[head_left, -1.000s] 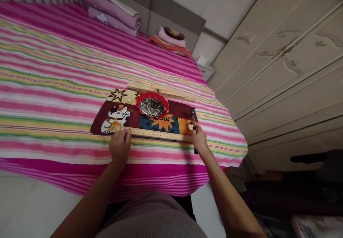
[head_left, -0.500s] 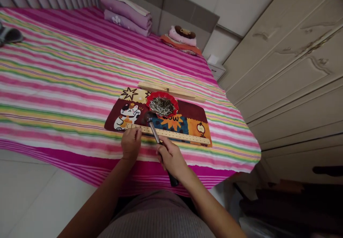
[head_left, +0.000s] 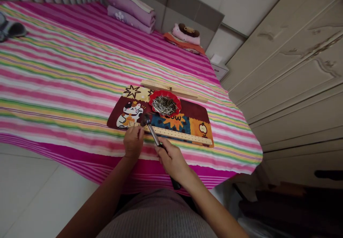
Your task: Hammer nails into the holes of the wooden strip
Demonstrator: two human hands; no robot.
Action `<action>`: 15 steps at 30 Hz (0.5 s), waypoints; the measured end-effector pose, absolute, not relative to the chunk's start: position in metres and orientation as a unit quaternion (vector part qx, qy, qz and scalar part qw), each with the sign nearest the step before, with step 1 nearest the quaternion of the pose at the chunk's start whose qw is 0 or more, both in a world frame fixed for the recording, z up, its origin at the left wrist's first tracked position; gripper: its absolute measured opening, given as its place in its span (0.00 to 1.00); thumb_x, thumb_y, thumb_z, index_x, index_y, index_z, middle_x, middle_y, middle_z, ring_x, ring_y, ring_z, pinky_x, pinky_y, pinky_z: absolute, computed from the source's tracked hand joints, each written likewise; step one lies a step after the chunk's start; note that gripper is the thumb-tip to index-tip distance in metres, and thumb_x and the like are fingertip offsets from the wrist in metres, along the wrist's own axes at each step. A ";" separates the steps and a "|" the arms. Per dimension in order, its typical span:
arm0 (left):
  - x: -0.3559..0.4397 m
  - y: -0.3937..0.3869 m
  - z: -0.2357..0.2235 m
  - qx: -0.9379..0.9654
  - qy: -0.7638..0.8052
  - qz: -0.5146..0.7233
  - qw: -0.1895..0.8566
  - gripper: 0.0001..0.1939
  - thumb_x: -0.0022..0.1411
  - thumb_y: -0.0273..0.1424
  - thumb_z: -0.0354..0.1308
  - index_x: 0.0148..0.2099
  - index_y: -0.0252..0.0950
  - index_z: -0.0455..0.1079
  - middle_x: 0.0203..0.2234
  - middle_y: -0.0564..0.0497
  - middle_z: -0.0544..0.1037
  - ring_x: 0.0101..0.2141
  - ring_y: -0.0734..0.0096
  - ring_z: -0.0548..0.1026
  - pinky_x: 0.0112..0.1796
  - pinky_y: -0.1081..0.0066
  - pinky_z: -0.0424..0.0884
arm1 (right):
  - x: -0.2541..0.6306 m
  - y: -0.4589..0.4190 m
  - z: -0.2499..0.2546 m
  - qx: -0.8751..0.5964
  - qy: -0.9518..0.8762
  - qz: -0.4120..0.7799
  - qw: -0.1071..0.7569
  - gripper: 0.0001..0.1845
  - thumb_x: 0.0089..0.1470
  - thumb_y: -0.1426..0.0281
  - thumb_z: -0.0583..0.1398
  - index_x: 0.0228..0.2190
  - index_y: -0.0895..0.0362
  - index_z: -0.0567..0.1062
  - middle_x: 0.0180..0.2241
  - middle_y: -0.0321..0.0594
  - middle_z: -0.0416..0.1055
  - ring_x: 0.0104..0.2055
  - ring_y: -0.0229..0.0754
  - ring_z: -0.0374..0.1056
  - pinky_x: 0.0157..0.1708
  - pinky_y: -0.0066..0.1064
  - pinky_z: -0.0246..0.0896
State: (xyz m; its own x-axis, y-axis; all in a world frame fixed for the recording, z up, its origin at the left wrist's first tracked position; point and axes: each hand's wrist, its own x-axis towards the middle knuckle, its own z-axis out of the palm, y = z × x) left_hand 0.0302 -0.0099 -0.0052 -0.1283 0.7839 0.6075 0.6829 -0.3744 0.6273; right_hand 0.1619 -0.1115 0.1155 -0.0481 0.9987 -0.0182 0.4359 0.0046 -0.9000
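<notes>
A hammer [head_left: 153, 133] with a dark head, metal shaft and black grip is held in my right hand [head_left: 171, 158], fingers wrapped round the handle. Its head is close above a pale wooden strip [head_left: 177, 134] dotted with small dark marks in rows. My left hand [head_left: 133, 140] is closed in a pinch at the strip's left part, right beside the hammer head. What its fingertips hold is too small to make out. The strip lies along the near edge of a patterned mat [head_left: 115, 113]. Behind it, a red scalloped bowl [head_left: 179, 106] holds many metal nails [head_left: 164, 105].
Pale wooden pieces [head_left: 174, 91] lie behind the bowl. Everything rests on a striped cloth [head_left: 66, 84] over a bed. Folded purple bedding [head_left: 131, 11] and a smaller folded pile [head_left: 184, 38] are at the back. A wardrobe [head_left: 292, 77] stands at the right.
The hammer head has come down and left, nearer my left fingertips. My left hand keeps its pinch at the strip. The view has shifted slightly.
</notes>
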 end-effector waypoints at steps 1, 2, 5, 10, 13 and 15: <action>0.030 -0.010 -0.005 0.658 0.557 0.504 0.048 0.09 0.63 0.33 0.51 0.33 0.37 0.69 0.26 0.49 0.74 0.31 0.68 0.70 0.35 0.70 0.64 | 0.162 -0.112 0.117 -0.588 -0.611 0.387 0.363 0.15 0.57 0.70 0.52 0.46 0.55 0.71 0.23 0.32 0.64 0.26 0.36 0.61 0.27 0.25 0.56; 0.031 -0.010 -0.006 0.658 0.557 0.505 0.045 0.09 0.63 0.33 0.51 0.33 0.37 0.69 0.26 0.49 0.74 0.31 0.68 0.70 0.35 0.70 0.64 | 0.162 -0.113 0.118 -0.587 -0.612 0.383 0.366 0.15 0.57 0.70 0.52 0.46 0.55 0.71 0.23 0.32 0.64 0.27 0.36 0.61 0.27 0.26 0.57; 0.032 -0.010 -0.006 0.655 0.557 0.510 0.036 0.09 0.63 0.33 0.51 0.33 0.37 0.70 0.26 0.49 0.74 0.31 0.68 0.70 0.36 0.70 0.64 | 0.162 -0.114 0.120 -0.584 -0.619 0.361 0.382 0.17 0.58 0.68 0.51 0.48 0.56 0.70 0.24 0.33 0.65 0.27 0.36 0.61 0.28 0.26 0.57; 0.031 -0.009 -0.007 0.661 0.561 0.499 0.030 0.10 0.64 0.33 0.50 0.33 0.36 0.70 0.25 0.49 0.74 0.31 0.67 0.70 0.35 0.69 0.64 | 0.164 -0.112 0.119 -0.582 -0.635 0.357 0.362 0.16 0.57 0.70 0.52 0.47 0.55 0.71 0.23 0.32 0.64 0.25 0.35 0.60 0.26 0.25 0.56; 0.030 -0.009 -0.007 0.664 0.555 0.500 0.022 0.10 0.64 0.33 0.50 0.34 0.36 0.70 0.26 0.48 0.75 0.31 0.67 0.70 0.35 0.70 0.65 | 0.165 -0.112 0.121 -0.580 -0.627 0.365 0.371 0.16 0.58 0.68 0.52 0.47 0.55 0.71 0.22 0.31 0.63 0.23 0.34 0.58 0.25 0.25 0.56; 0.030 -0.009 -0.007 0.662 0.555 0.503 0.017 0.10 0.64 0.33 0.51 0.35 0.36 0.71 0.27 0.48 0.75 0.32 0.67 0.71 0.36 0.70 0.65 | 0.169 -0.114 0.121 -0.585 -0.615 0.355 0.392 0.18 0.58 0.67 0.52 0.49 0.55 0.70 0.21 0.30 0.63 0.22 0.34 0.57 0.24 0.25 0.56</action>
